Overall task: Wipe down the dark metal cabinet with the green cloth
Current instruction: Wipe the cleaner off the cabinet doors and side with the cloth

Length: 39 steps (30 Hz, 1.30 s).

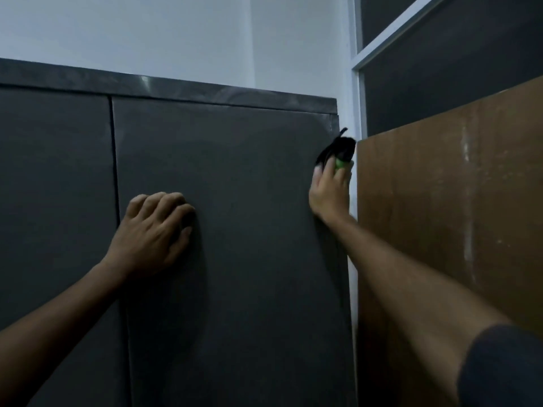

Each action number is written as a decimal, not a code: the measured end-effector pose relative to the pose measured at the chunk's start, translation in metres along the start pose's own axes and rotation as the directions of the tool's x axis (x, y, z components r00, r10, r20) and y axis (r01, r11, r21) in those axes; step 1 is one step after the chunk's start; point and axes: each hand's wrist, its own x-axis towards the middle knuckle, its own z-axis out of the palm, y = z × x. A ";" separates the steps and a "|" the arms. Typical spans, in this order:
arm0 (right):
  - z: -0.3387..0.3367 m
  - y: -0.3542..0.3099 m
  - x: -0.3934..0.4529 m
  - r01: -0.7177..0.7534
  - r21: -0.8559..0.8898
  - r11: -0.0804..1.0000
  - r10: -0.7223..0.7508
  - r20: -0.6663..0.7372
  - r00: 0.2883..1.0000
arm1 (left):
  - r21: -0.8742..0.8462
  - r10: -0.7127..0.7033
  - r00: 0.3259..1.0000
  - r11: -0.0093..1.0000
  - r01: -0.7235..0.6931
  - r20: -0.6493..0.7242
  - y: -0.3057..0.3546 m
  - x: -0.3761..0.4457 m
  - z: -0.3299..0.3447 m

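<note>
While the dark metal cabinet (pixel 223 230) fills the left and centre, a brown board (pixel 449 207) leans at its right side. Left hand (pixel 152 230) rests on the right door, fingers curled, holding nothing. Right hand (pixel 330 192) grips the green cloth (pixel 338 155), mostly dark here, at the cabinet's upper right edge

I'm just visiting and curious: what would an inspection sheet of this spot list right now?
Surface: dark metal cabinet, two doors shut, seam between them at left.
Job's things: green cloth, mostly looking black, bunched at the cabinet's upper right edge.
Clutter: nothing seen.
Hands: left hand rests on the door with fingers curled, holding nothing; right hand grips the cloth.
Cables: nothing seen.
Surroundings: brown board at right, white wall above, window frame in the corner.
</note>
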 end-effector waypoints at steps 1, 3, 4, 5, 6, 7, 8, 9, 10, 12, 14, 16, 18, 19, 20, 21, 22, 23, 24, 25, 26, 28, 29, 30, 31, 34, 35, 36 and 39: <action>-0.009 -0.021 0.029 -0.069 0.055 0.996 0.072 -0.047 0.996 | 0.013 0.024 1.000 1.000 -0.024 0.002 -0.004 0.001 -0.001; -0.017 -0.071 0.076 -0.097 0.070 0.993 0.105 -0.133 0.985 | 0.024 0.046 0.999 0.999 -0.045 -0.009 -0.011 0.003 -0.001; -0.017 -0.097 0.088 -0.065 0.047 0.997 0.071 -0.153 0.986 | 0.026 0.040 0.999 0.999 -0.040 -0.012 -0.012 0.004 0.000; -0.011 -0.123 0.092 0.017 0.017 1.000 -0.014 -0.151 0.988 | 0.026 0.026 1.000 0.999 -0.026 -0.016 -0.012 0.003 0.000; -0.002 -0.148 0.088 0.148 -0.013 0.989 -0.148 -0.131 0.980 | 0.025 0.009 1.000 1.000 -0.008 -0.023 -0.012 0.003 0.001; 0.009 -0.168 0.075 0.306 -0.035 0.952 -0.308 -0.113 0.945 | 0.024 -0.014 0.999 1.000 0.015 -0.032 -0.011 0.002 0.002; 0.019 -0.181 0.056 0.447 -0.043 0.894 -0.449 -0.090 0.889 | 0.025 -0.044 0.998 0.999 0.045 -0.039 -0.011 0.001 0.002; 0.030 -0.182 0.035 0.554 -0.045 0.831 -0.556 -0.076 0.828 | 0.024 -0.082 0.995 0.996 0.083 -0.050 -0.011 0.000 0.001; 0.038 -0.173 0.012 0.639 -0.047 0.768 -0.641 -0.070 0.764 | 0.022 -0.125 0.990 0.992 0.127 -0.064 -0.011 0.000 -0.001; 0.044 -0.127 -0.019 0.710 -0.061 0.702 -0.712 -0.080 0.697 | 0.028 -0.178 0.981 0.983 0.181 -0.074 -0.011 0.001 -0.001; 0.033 -0.078 -0.021 0.594 -0.044 0.803 -0.595 -0.050 0.802 | 0.033 -0.180 0.981 0.983 0.183 -0.067 -0.010 0.003 0.001; 0.016 -0.057 0.008 0.299 -0.024 0.954 -0.300 -0.080 0.951 | 0.034 -0.175 0.982 0.983 0.178 -0.071 -0.010 0.004 0.003; 0.003 -0.079 0.049 0.037 0.051 0.998 -0.028 -0.158 0.987 | 0.035 -0.179 0.980 0.982 0.183 -0.087 -0.011 0.002 0.005; 0.000 -0.101 0.066 -0.004 0.083 0.997 0.020 -0.196 0.980 | 0.033 -0.178 0.979 0.983 0.182 -0.097 -0.011 0.002 0.006; 0.000 -0.130 0.075 0.010 0.081 0.997 0.007 -0.206 0.979 | 0.023 -0.172 0.979 0.984 0.175 -0.107 -0.012 0.001 0.005; 0.006 -0.158 0.078 0.077 0.046 0.996 -0.065 -0.215 0.974 | -0.004 -0.168 0.978 0.986 0.169 -0.123 -0.011 0.002 0.005; 0.017 -0.187 0.068 0.189 0.020 0.982 -0.181 -0.201 0.963 | -0.044 -0.173 0.974 0.985 0.168 -0.145 -0.011 0.001 0.004; 0.031 -0.213 0.045 0.323 0.007 0.946 -0.316 -0.189 0.930 | -0.091 -0.185 0.968 0.981 0.172 -0.167 -0.012 0.000 0.001; 0.043 -0.228 0.014 0.455 -0.005 0.890 -0.450 -0.161 0.878 | -0.144 -0.204 0.961 0.973 0.178 -0.188 -0.012 0.000 -0.002; 0.054 -0.229 -0.019 0.589 -0.031 0.808 -0.587 -0.126 0.800 | -0.193 -0.224 0.953 0.964 0.185 -0.205 -0.013 0.000 -0.006; 0.060 -0.217 -0.048 0.697 -0.037 0.716 -0.697 -0.082 0.712 | -0.229 -0.237 0.948 0.955 0.188 -0.212 -0.015 -0.001 -0.009; 0.061 -0.169 -0.075 0.805 -0.055 0.591 -0.806 -0.020 0.591 | -0.217 -0.216 0.956 0.961 0.171 -0.200 -0.024 -0.006 -0.017; 0.057 -0.146 -0.075 0.795 -0.063 0.603 -0.797 -0.005 0.604 | -0.176 -0.191 0.963 0.971 0.159 -0.187 -0.032 -0.012 -0.020; 0.050 -0.130 -0.067 0.742 -0.067 0.667 -0.744 -0.004 0.668 | -0.133 -0.173 0.970 0.980 0.151 -0.173 -0.043 -0.019 -0.025; 0.044 -0.123 -0.053 0.649 -0.065 0.758 -0.651 -0.009 0.759 | -0.098 -0.163 0.974 0.984 0.149 -0.155 -0.055 -0.028 -0.029; 0.033 -0.169 -0.003 0.302 -0.036 0.953 -0.304 -0.095 0.948 | -0.032 -0.185 0.979 0.983 0.182 -0.091 -0.089 -0.054 -0.041; 0.034 -0.199 0.009 0.242 0.005 0.970 -0.240 -0.136 0.961 | -0.018 -0.198 0.977 0.980 0.198 -0.077 -0.097 -0.061 -0.044; 0.036 -0.231 0.017 0.226 0.026 0.974 -0.220 -0.155 0.963 | -0.009 -0.212 0.975 0.977 0.212 -0.072 -0.104 -0.067 -0.046; 0.057 -0.310 -0.011 0.443 0.009 0.896 -0.437 -0.147 0.887 | -0.033 -0.263 0.960 0.965 0.261 -0.096 -0.116 -0.079 -0.048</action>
